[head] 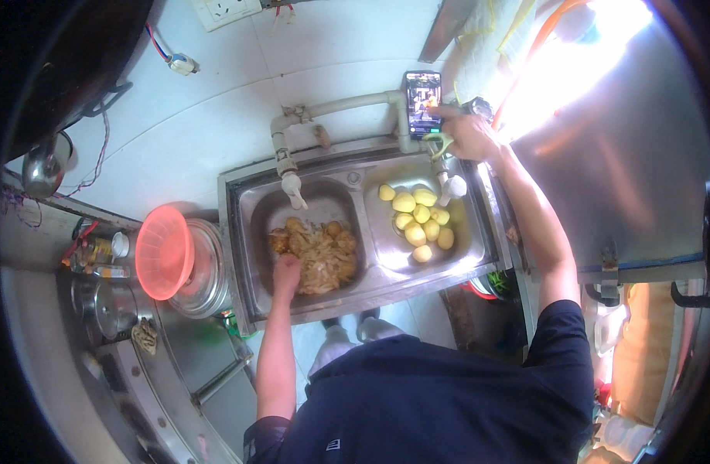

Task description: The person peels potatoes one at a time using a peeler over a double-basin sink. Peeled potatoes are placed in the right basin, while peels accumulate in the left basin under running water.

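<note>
My right hand (471, 136) reaches to a smartphone (423, 107) propped upright against the pipe, its index finger on or just before the lit screen. The same hand holds a pale green looped tool, apparently a peeler (438, 144). My left hand (286, 275) is curled at the near left of the left sink basin (262, 209), beside unpeeled potatoes (297, 225) and a heap of peelings (323, 261). Whether its fingers hold something is hidden. Several peeled yellow potatoes (415, 234) lie in the right basin (384, 255).
One white tap (293, 188) hangs over the left basin, another tap (452, 188) over the right. A pink plastic basket (163, 252) leans on stacked metal basins (210, 272) at the left. A stainless steel surface (627, 174) stands at the right.
</note>
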